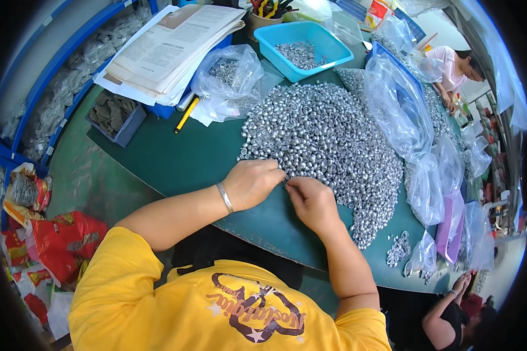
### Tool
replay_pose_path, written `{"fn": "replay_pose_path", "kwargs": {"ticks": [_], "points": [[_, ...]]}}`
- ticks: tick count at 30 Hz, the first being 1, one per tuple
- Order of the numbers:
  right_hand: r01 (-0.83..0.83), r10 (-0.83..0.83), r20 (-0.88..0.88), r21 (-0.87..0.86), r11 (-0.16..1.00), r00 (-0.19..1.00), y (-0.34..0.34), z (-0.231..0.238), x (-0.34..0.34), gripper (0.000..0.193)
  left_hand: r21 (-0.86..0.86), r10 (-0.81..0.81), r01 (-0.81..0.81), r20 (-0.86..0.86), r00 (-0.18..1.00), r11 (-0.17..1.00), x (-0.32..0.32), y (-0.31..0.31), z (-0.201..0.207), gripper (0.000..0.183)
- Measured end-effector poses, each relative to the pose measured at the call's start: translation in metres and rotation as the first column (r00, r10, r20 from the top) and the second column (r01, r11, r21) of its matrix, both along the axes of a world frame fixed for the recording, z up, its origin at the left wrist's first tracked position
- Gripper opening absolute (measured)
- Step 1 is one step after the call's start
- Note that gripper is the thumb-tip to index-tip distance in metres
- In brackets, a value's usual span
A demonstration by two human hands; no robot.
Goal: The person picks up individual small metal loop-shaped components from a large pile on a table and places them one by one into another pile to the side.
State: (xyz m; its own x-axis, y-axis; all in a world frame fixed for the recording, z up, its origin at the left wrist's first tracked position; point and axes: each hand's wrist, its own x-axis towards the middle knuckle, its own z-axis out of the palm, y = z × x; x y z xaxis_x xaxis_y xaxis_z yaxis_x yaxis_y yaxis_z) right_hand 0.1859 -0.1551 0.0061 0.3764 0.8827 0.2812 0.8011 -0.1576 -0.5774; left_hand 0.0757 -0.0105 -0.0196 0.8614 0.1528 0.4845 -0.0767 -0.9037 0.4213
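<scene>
A wide heap of small, shiny, rounded metal pieces [334, 134] covers the middle of the green table [187, 155]. At its near edge my left hand [253, 182] is closed, fingertips pinched together, with a silver bangle on the wrist. Close beside it, my right hand [314, 202] is also closed in a pinch. The fingertips of both hands nearly meet over the table. Whatever lies between them is too small to make out, though it may be one of the metal pieces.
Behind the heap stands a light blue tray [339, 57] holding more pieces. Left of it are a plastic bag of parts [228, 82], stacked papers [170, 52], a yellow pen [186, 116] and a grey bin [126, 131]. Clear bags [395, 111] line the right. Other people sit at right.
</scene>
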Motion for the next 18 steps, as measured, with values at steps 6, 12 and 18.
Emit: {"fn": "replay_pose_path", "kwargs": {"ticks": [6, 12, 18], "points": [[0.190, 0.275, -0.960, 0.260, 0.947, -0.057, -0.015, 0.009, 0.034, 0.007, -0.032, -0.094, 0.093, -0.027, 0.995, 0.995, -0.003, 0.002, 0.005, 0.003], [-0.016, 0.006, -0.297, -0.031, 0.999, 0.955, -0.010, 0.006, 0.015, 0.009, -0.153, -0.130, 0.128, -0.006, 0.991, 0.980, -0.004, 0.002, 0.013, 0.006], [-0.017, 0.022, 0.100, -0.053, 0.998, 0.995, -0.009, -0.005, 0.013, 0.012, -0.152, -0.207, 0.198, -0.043, 0.978, 0.968, -0.004, -0.004, 0.014, 0.008]]}}
